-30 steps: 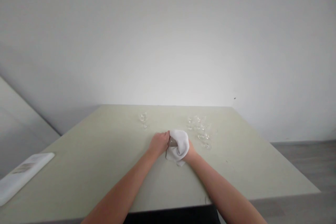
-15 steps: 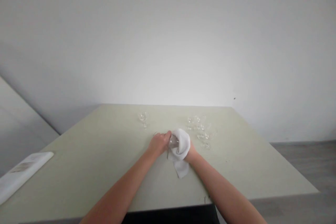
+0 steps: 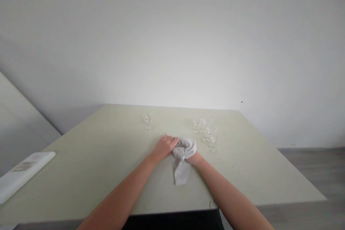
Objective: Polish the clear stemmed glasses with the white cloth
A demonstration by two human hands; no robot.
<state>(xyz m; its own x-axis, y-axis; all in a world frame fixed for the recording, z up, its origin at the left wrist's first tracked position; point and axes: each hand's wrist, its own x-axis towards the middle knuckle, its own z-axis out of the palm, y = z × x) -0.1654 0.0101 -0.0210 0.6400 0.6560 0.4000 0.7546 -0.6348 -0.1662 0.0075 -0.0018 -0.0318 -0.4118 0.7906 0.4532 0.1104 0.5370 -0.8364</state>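
My left hand (image 3: 165, 146) is closed around a clear stemmed glass (image 3: 178, 152), whose rounded bowl shows between my hands. Part of the glass's foot seems to stick out past my left knuckles. A white cloth (image 3: 187, 145) is bunched over the bowl, and one end hangs down toward me. My right hand (image 3: 194, 159) grips the cloth from the right; its fingers are mostly hidden under the folds. Beyond my left hand a single stemmed glass (image 3: 148, 122) stands upright. Several more clear stemmed glasses (image 3: 208, 139) are grouped to the right of the cloth.
All of this is on a pale green table (image 3: 102, 165) with a light wall (image 3: 172, 61) behind it. At the left edge lies a white flat package (image 3: 27, 172) with a printed label. Small dark marks show near the table's front edge.
The cloth has turned and folded over the glass, and its hanging end has swung left. My left fingers have rolled further over the glass. The other glasses stay in place.
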